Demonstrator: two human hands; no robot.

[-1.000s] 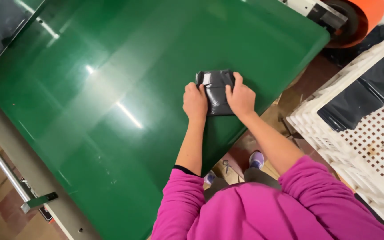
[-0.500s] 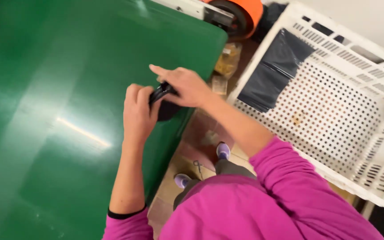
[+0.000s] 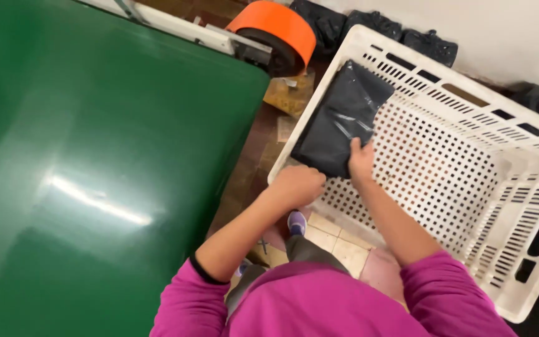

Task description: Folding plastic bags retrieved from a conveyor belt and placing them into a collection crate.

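Note:
A flat black plastic-wrapped packet (image 3: 343, 118) lies in the near left corner of a white perforated crate (image 3: 469, 156). My right hand (image 3: 361, 162) reaches into the crate and grips the packet's lower edge. My left hand (image 3: 297, 185) is closed in a fist at the crate's left rim, with nothing visible in it. Both arms wear magenta sleeves.
A glossy green table top (image 3: 95, 156) fills the left. An orange roller (image 3: 276, 31) sits on white machinery at its far end. Black bags (image 3: 375, 31) lie along the wall behind the crate. Tiled floor and my shoes show between table and crate.
Both hands left the green table, where they pressed a small black packet, and swung right to the crate. My right hand now sits on the packet inside it.

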